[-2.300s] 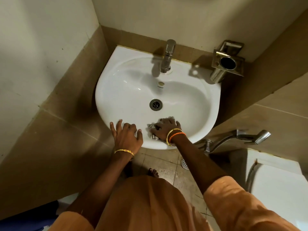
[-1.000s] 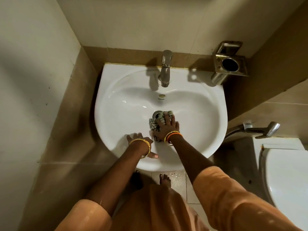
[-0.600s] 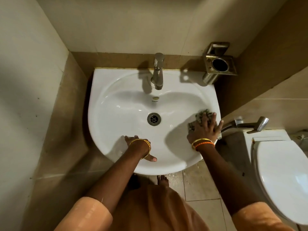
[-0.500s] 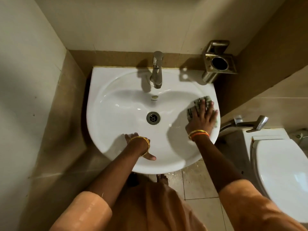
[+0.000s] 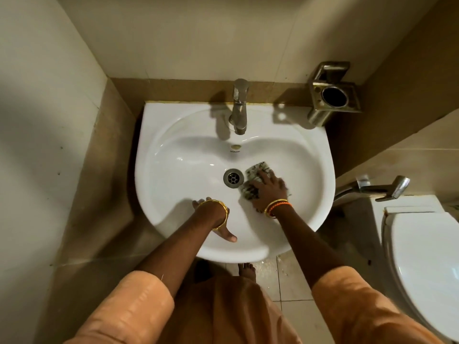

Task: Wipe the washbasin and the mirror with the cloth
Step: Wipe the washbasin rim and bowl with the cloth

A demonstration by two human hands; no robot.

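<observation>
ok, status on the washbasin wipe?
Right hand pressing cloth in washbasin beside drain. Left hand braced on front rim. Nothing in the way.

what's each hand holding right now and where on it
The right hand presses the patterned cloth flat from above against the washbasin bowl beside the drain. The left hand holds nothing; it rests on the basin's front rim.

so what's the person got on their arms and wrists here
Both arms are bare from wrist to above the elbow, with loose peach-orange sleeves at the upper arms. The left hand has a single gold bangle at the wrist. The right hand has a gold bangle next to an orange one. No rings or watch can be made out; the right fingers are motion-blurred.
</observation>
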